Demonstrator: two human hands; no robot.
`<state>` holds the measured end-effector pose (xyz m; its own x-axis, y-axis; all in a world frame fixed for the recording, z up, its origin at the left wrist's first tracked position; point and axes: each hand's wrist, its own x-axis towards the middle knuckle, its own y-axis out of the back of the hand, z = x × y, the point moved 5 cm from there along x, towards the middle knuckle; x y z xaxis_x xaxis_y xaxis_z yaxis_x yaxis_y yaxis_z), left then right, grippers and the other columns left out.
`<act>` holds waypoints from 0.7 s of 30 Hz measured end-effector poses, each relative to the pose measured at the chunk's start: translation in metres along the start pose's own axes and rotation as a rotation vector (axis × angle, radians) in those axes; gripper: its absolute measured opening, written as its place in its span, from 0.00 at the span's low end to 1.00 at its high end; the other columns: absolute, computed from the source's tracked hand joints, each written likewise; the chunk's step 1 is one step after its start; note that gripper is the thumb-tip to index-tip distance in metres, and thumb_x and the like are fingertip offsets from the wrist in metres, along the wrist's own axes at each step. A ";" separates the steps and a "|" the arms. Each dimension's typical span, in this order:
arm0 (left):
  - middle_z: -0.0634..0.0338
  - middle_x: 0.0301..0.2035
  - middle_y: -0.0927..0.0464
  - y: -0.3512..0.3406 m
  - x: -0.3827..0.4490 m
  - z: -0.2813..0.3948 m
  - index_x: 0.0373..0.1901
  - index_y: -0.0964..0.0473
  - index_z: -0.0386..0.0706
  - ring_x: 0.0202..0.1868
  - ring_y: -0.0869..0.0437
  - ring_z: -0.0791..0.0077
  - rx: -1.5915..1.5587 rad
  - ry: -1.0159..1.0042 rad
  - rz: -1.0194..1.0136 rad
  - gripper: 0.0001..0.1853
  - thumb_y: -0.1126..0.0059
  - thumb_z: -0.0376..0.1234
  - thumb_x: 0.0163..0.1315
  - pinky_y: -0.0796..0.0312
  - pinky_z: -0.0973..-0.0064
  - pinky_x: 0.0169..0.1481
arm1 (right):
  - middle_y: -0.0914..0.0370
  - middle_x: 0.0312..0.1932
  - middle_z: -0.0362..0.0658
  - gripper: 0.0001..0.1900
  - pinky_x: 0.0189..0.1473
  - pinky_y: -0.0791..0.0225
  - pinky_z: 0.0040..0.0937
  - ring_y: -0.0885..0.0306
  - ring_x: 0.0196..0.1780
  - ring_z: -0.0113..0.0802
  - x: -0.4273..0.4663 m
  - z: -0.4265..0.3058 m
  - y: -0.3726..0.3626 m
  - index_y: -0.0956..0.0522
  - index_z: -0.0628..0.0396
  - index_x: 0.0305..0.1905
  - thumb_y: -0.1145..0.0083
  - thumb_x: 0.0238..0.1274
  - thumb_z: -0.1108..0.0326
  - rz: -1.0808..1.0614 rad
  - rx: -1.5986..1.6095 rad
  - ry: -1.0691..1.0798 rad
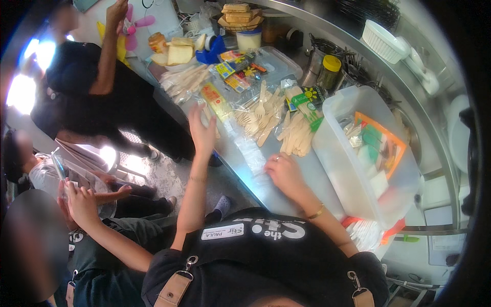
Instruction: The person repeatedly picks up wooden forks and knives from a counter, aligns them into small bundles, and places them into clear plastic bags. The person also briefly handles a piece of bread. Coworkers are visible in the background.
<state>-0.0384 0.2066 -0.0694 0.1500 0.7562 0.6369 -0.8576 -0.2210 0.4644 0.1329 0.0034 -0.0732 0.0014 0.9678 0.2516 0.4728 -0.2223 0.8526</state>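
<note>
My left hand [202, 132] is raised over the near edge of the steel counter [245, 165], fingers spread and holding nothing, beside a few wooden utensils. My right hand [284, 174] rests with curled fingers at the near end of a long clear plastic wrapper [245, 147]; whether it grips the film cannot be told. The wrapper's far end bears a red and yellow printed label [213, 99]. Beyond it lie loose wooden forks [260, 111] on clear plastic, wooden knives or sticks [299, 134], and a bag of wooden utensils [186, 82].
A translucent plastic bin [330, 147] with packets stands at right. Behind are printed packets [239, 73], a clear lid [284, 61], sliced bread [180, 55] and a yellow-lidded jar [331, 69]. People stand at left; one person's hands [78, 203] hold a phone-like device close by.
</note>
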 end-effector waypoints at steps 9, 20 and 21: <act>0.57 0.43 0.17 -0.013 -0.075 0.119 0.47 0.21 0.36 0.50 0.19 0.65 -0.467 0.012 -0.648 0.18 0.34 0.30 0.54 0.39 0.66 0.67 | 0.21 0.34 0.45 0.09 0.41 0.32 0.33 0.24 0.38 0.39 0.004 0.009 0.065 0.20 0.60 0.37 0.46 0.65 0.66 0.257 0.565 -0.261; 0.56 0.33 0.15 -0.035 -0.089 0.129 0.36 0.17 0.34 0.38 0.17 0.76 -0.665 0.213 -0.609 0.08 0.37 0.30 0.59 0.27 0.77 0.46 | 0.21 0.30 0.40 0.06 0.37 0.34 0.23 0.27 0.34 0.23 0.001 -0.001 0.079 0.20 0.60 0.39 0.44 0.65 0.69 0.196 0.439 -0.268; 0.56 0.33 0.15 -0.035 -0.089 0.132 0.37 0.18 0.34 0.38 0.17 0.76 -0.658 0.134 -0.612 0.08 0.38 0.30 0.60 0.27 0.77 0.47 | 0.20 0.30 0.41 0.06 0.36 0.33 0.25 0.25 0.33 0.26 -0.001 -0.001 0.087 0.19 0.59 0.39 0.43 0.64 0.69 0.302 0.453 -0.257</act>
<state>0.0430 0.0659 -0.0609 0.6484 0.7001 0.2989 -0.7609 0.6080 0.2266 0.1730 -0.0167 0.0018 0.3809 0.8795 0.2854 0.7465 -0.4746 0.4664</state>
